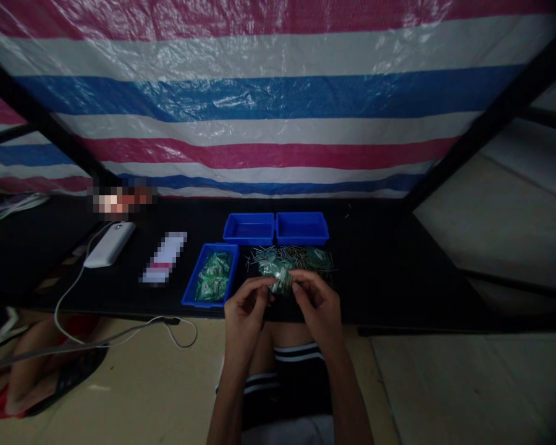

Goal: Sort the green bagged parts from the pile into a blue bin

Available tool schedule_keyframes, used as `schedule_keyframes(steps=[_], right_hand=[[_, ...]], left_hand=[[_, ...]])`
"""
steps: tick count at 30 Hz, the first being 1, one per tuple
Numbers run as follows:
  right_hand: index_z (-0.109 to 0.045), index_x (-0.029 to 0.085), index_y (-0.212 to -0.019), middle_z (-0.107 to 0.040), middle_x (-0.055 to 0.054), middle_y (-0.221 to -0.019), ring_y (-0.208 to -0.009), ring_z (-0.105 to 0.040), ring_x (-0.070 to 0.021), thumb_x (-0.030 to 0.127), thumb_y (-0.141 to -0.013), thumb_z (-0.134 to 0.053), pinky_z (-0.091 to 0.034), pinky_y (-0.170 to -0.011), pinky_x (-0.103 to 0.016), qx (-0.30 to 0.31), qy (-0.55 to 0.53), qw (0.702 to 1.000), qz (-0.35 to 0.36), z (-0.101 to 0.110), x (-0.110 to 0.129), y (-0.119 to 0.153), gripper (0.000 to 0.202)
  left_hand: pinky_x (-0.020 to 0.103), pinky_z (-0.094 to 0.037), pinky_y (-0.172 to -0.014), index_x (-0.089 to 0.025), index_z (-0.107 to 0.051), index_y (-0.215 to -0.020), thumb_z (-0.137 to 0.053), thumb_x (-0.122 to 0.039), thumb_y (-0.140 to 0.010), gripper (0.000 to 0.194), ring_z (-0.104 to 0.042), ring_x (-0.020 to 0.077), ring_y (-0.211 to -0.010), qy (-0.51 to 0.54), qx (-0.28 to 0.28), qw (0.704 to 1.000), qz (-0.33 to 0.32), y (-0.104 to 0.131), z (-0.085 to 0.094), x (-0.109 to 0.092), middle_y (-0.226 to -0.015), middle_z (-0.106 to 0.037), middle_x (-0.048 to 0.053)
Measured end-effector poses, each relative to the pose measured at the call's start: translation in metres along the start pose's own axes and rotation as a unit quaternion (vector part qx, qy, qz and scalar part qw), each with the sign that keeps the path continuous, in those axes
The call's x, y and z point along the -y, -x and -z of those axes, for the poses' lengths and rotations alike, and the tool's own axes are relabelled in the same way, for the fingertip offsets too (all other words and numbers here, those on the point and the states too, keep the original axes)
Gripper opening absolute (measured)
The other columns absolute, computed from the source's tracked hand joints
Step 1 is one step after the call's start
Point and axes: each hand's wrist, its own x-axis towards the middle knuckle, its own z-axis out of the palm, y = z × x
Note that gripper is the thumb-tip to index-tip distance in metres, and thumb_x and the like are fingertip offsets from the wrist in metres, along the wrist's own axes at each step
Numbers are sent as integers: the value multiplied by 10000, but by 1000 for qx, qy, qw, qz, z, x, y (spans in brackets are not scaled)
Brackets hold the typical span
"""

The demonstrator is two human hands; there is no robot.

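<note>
Near the table's front edge, a small clear greenish plastic bag [282, 282] is held between my two hands. My left hand [249, 304] pinches its left side with thumb and forefinger. On the right side, the thumb and forefinger of my right hand [315, 301] are closed on the same bag. Light metal pieces seem to show inside it. Just behind lies a spread of loose screws or nails [294, 253], silver and brass coloured. Another greenish bag [319, 258] rests on the right of the pile.
A blue tray [234, 272] of filled green bags stands left of my hands. Two blue trays [249, 228] [302, 227] sit behind the pile. Further left are a blurred phone-like object [167, 256], a white power bank [111, 245] with a cable, and another person's limb [30, 361].
</note>
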Motion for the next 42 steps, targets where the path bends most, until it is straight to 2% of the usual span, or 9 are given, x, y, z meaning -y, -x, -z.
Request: schedule_keyframes(steps=[5, 9, 13, 16, 22, 26, 30, 34, 42], right_hand=[[-741, 267, -1156, -779, -30, -984, -671, -570, -138, 347, -988, -622, -467, -622, -279, 12, -26, 1000, 1, 3, 5, 0, 221], [-742, 257, -1148, -778, -30, -939, -645, -564, -136, 379, -989, -622, -449, -582, -271, 8, -34, 999, -12, 7, 5, 0, 234], [-737, 246, -1150, -773, -35, -924, -664, -585, -143, 403, -999, -615, -450, -576, -267, 4, -38, 999, -21, 5, 3, -1, 250], [-732, 246, -1158, -770, -32, -925, -681, -595, -146, 407, -1008, -607, -451, -584, -264, 16, -39, 999, -26, -1, 3, -1, 253], [-730, 237, -1152, -771, -31, -912, -683, -602, -155, 415, -1013, -599, -457, -617, -278, 15, -8, 999, -29, -5, -1, -1, 260], [-732, 238, -1140, -774, -37, -950, -766, -650, -175, 407, -1029, -575, -486, -685, -293, -4, 48, 999, -21, -3, -5, -1, 256], [-735, 248, -1111, -763, -49, -1056, -918, -690, -202, 347, -1050, -529, -519, -796, -320, -9, 109, 994, 15, -3, -8, -2, 237], [-720, 243, -1152, -729, -68, -1160, -1073, -680, -224, 290, -1049, -501, -511, -944, -361, -19, 165, 985, 42, -2, -8, -4, 247], [-680, 244, -1241, -705, -87, -1252, -1080, -685, -253, 282, -1031, -499, -515, -963, -404, -14, 224, 975, 9, -1, -10, -3, 280]], left_hand=[[278, -558, -762, -235, -806, -1094, -688, -362, -960, 218, -676, 152, -799, -73, -126, 989, -25, 1, 25, -10, -1071, -756, 53], [319, -553, -803, -235, -794, -1113, -652, -379, -961, 253, -708, 205, -919, -171, -215, 961, -47, 0, 55, -13, -1114, -766, 58], [367, -502, -797, -238, -801, -1077, -586, -315, -964, 255, -679, 248, -915, -385, -221, 894, -60, -3, 78, -6, -1049, -778, 68], [402, -483, -838, -237, -790, -1107, -568, -294, -975, 264, -661, 267, -940, -457, -198, 864, -66, -4, 82, -1, -1095, -767, 88], [512, -391, -1077, -218, -748, -1198, -584, -363, -994, 299, -583, 332, -1253, -455, -248, 848, -113, -6, 67, -6, -1360, -664, 132], [472, -414, -1036, -240, -761, -1118, -592, -352, -998, 235, -610, 303, -1164, -422, -232, 868, -118, -4, 53, -12, -1228, -720, 96], [406, -453, -975, -252, -733, -1094, -552, -298, -1032, 197, -648, 257, -1063, -327, -233, 906, -130, 5, 22, -18, -1110, -734, 67], [338, -509, -874, -249, -724, -1092, -534, -312, -1043, 205, -682, 233, -1007, -220, -112, 966, -74, 9, -9, -17, -1091, -730, 65], [308, -520, -708, -224, -765, -1142, -629, -363, -978, 254, -681, 202, -762, -198, -40, 979, 18, 0, -16, 16, -1057, -760, 87]])
